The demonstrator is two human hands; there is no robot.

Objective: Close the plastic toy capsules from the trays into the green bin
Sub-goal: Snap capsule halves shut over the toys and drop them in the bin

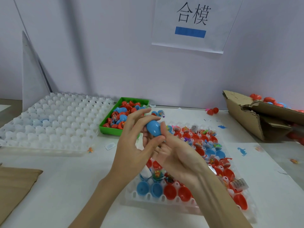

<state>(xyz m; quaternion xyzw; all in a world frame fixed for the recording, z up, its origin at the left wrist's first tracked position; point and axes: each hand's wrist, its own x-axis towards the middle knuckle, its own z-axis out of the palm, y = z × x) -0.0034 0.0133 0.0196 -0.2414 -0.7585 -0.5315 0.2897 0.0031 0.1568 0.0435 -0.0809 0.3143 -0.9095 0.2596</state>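
A blue capsule (153,128) is held above the near tray (164,199) between both hands: it is pinched by the thumb and fingers of the left hand (136,145), while the right hand (177,155) is pressed against its lower side with fingers curled under. The closing step appears to be in hand, though the seam is hidden, so it cannot be told whether the halves are snapped. Next, a firm squeeze is called for, then a short carry to the green bin (113,129), just behind, where closed capsules are already piled.
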